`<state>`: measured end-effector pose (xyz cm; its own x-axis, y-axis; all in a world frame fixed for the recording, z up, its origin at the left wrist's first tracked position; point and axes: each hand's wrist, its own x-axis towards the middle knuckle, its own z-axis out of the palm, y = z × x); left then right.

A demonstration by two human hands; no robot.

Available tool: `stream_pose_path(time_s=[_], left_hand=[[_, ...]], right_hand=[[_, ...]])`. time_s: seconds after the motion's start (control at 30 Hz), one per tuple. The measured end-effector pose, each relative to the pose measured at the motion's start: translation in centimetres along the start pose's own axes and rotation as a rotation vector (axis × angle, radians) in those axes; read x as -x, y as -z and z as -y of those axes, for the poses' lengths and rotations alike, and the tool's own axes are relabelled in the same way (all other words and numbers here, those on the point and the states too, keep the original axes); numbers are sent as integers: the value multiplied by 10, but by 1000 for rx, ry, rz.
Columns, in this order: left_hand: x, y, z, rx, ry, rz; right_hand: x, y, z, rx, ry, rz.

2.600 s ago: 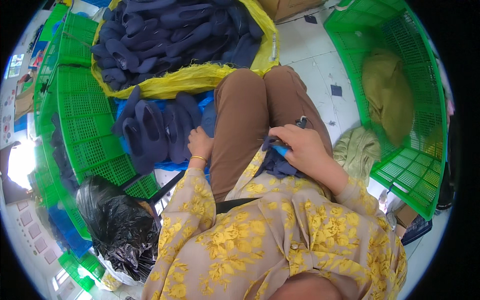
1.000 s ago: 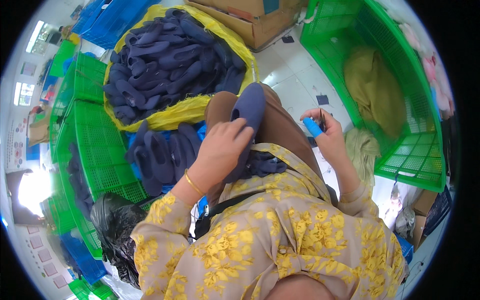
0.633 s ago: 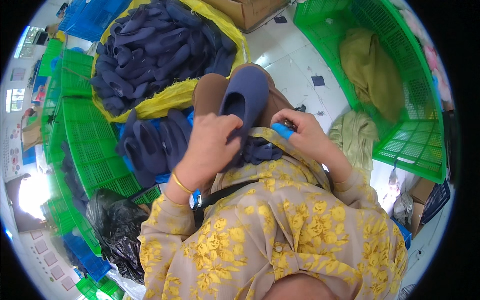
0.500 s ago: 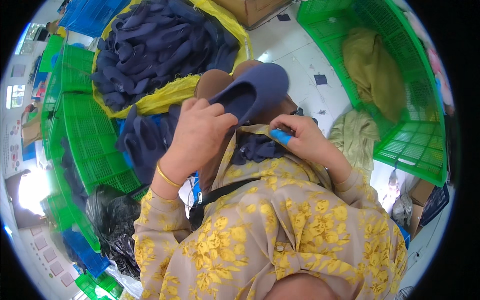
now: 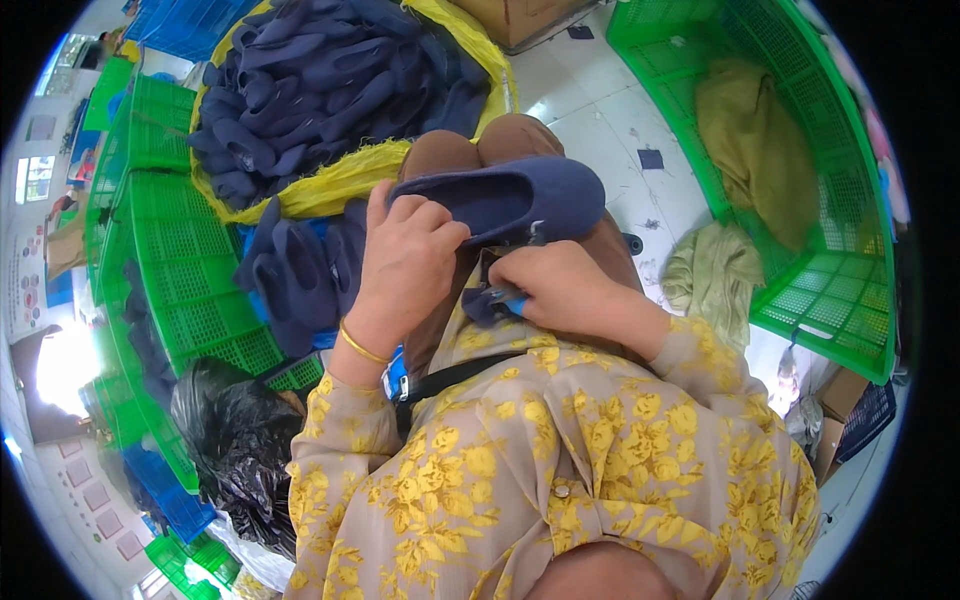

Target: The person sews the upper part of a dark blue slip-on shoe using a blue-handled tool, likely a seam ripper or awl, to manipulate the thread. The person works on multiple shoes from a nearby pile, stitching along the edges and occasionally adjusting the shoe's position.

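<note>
A navy slip-on shoe [image 5: 570, 200] lies across my knees, its toe to the right and its opening facing up. My left hand [image 5: 408, 245] is closed on its heel end. Just below the shoe's near side, my right hand [image 5: 560, 285] is closed, with blue wrapping on one finger. A small greyish thing shows at those fingers, too hidden to name. Small dark fabric scraps [image 5: 482, 308] lie in my lap under this hand.
A yellow sack [image 5: 335, 187] heaped with navy shoes stands ahead on the left. Several more shoes [image 5: 290, 280] lie beside my left arm, near green crates [image 5: 190, 260] and a black plastic bag [image 5: 225, 430]. At right, a large green crate [image 5: 670, 130] holds olive cloth [image 5: 750, 140].
The shoe has turned from slanting up to lying nearly level, with its toe lower and further right. My right hand has moved left and closed near the shoe.
</note>
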<state>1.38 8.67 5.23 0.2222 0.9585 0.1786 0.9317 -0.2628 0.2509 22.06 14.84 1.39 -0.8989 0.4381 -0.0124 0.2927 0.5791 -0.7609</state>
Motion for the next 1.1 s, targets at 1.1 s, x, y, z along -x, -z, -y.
stream_pose_path(time_s=[1.1], left_hand=[[-12, 6, -64, 1080, 61, -139]], right_hand=[[70, 88, 37, -150, -1, -453]])
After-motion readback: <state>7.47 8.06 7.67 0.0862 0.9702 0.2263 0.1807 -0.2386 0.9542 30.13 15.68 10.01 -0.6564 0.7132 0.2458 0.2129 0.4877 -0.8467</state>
